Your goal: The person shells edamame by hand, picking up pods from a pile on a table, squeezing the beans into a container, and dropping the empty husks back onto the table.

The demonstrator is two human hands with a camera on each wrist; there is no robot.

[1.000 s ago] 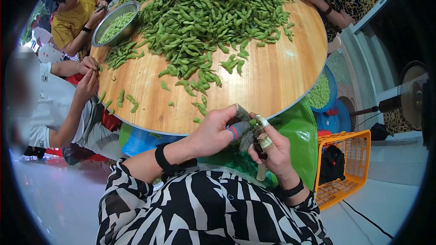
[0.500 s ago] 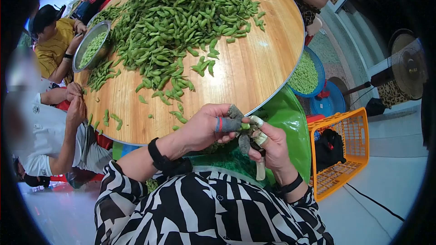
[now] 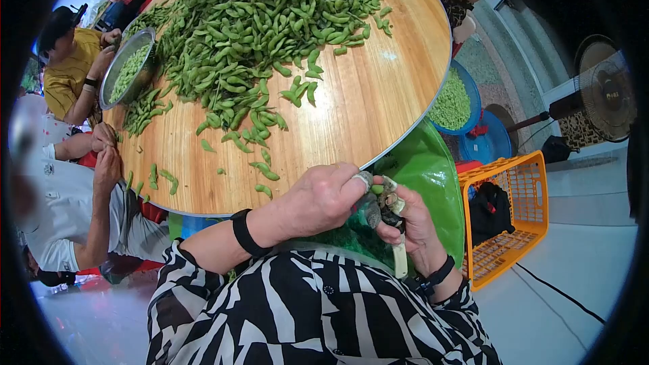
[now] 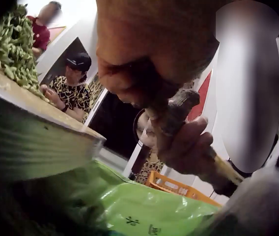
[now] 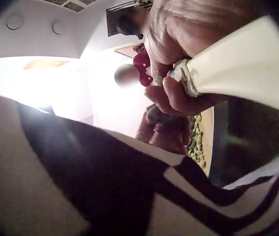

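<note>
"Green pods [image 3: 250,40] are heaped on the table [image 3: 351,115], but where's the one in hand?"

"That pod [image 3: 377,189] is up between the two hands, just past the table's near edge, over a green bag [image 3: 436,176]."

"And the hands?"

"Close together at their tips. The left hand [image 3: 318,199] is curled in and seems to pinch the pod; its tips are partly hidden. The right hand [image 3: 418,226] is closed round a pale strip [image 3: 400,257] that sticks out below the fingers. What the strip is, I can't tell."

"How would you expect the pod to handle?"

"Next to no weight, I'd judge. Bendy skin, firmer where the beans bulge, perhaps slick if damp. Hard to crush by accident, though the beans inside could bruise."

"Where to hold it?"

"By one end, or lightly across the seam, thumb against finger. Squeezed hard on a bulge, it might shoot away. The cloth on the fingers should help grip."
</note>
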